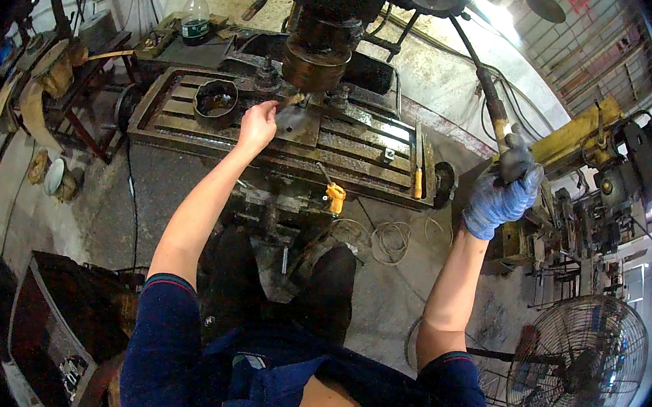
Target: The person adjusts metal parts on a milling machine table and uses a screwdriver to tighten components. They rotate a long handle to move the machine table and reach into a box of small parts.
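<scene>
My bare left hand (258, 128) is closed on a small brown brush (292, 100), whose far end reaches under the dark machine spindle (313, 65). Beneath it, a flat metal workpiece (298, 129) lies on the slotted machine table (181, 123). To the left of this hand stands a round pot (215, 104) with dark contents. My right hand (503, 195), in a blue-grey knit glove, is wrapped round the end of a long lever (493, 102) that slants down from the machine head. The lever's knob shows above the glove.
A yellow-handled tool (418, 182) lies on the table's right end; a yellow handle (334, 196) sticks out at its front. A caged fan (576, 373) stands at lower right. A metal bin (54, 334) is at lower left. A plastic bottle (195, 18) stands behind. Coiled cable (391, 241) lies on the floor.
</scene>
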The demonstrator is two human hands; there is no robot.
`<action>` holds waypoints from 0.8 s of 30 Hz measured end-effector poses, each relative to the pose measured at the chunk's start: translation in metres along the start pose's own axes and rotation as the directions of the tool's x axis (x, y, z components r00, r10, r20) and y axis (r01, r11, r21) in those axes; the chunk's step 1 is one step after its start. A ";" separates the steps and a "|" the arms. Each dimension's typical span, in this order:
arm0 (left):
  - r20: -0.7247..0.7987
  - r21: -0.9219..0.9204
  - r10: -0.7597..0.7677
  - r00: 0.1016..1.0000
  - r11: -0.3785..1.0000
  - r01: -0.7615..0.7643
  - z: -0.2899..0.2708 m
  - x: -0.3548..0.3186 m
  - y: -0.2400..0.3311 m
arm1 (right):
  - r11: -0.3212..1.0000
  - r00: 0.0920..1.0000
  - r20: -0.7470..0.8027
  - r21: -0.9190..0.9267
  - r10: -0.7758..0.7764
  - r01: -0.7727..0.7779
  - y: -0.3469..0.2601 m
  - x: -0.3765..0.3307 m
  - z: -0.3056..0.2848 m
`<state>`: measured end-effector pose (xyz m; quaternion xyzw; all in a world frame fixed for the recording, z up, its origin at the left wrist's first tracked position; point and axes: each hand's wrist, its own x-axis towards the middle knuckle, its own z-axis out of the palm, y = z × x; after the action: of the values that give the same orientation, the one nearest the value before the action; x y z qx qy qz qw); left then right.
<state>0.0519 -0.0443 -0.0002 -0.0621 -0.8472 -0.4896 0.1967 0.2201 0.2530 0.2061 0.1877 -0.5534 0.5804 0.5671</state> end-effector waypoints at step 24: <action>0.215 -0.288 -0.030 0.976 0.953 0.093 -0.022 -0.025 0.012 | 0.996 0.998 0.063 0.087 0.013 -0.018 0.018 -0.025 -0.016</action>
<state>0.0846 -0.0550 0.0089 -0.1155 -0.7816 -0.6077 0.0799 0.2181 0.2607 0.1723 0.2259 -0.5462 0.6023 0.5365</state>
